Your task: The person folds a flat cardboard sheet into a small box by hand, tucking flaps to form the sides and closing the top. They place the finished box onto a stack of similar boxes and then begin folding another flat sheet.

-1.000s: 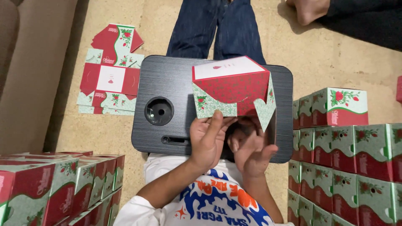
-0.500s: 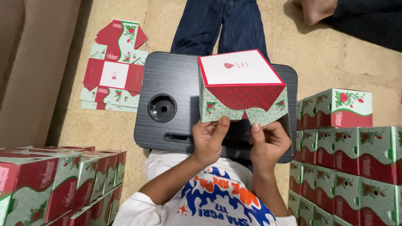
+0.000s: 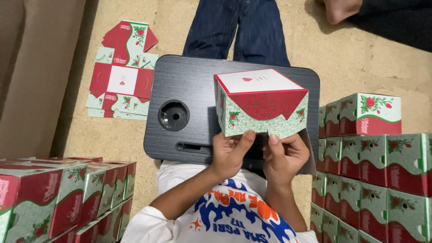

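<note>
I hold a red, white and green flowered cardboard box point(image 3: 261, 103) over a black lap tray point(image 3: 189, 90). The box is partly folded into shape, its white top face turned up. My left hand point(image 3: 231, 153) grips the box's lower edge with the thumb pressed on the green panel. My right hand point(image 3: 285, 155) pinches a loose flap at the box's lower right corner. Both hands sit close together just above my lap.
A pile of flat unfolded box blanks point(image 3: 123, 72) lies on the tan floor left of the tray. Stacks of finished boxes stand at the right point(image 3: 373, 148) and lower left point(image 3: 58, 193). Another person's bare foot point(image 3: 337, 9) shows at the top.
The box has turned from a loose, half-open blank into a squarer shape with its top face level. Both hands have closed in on its lower edge.
</note>
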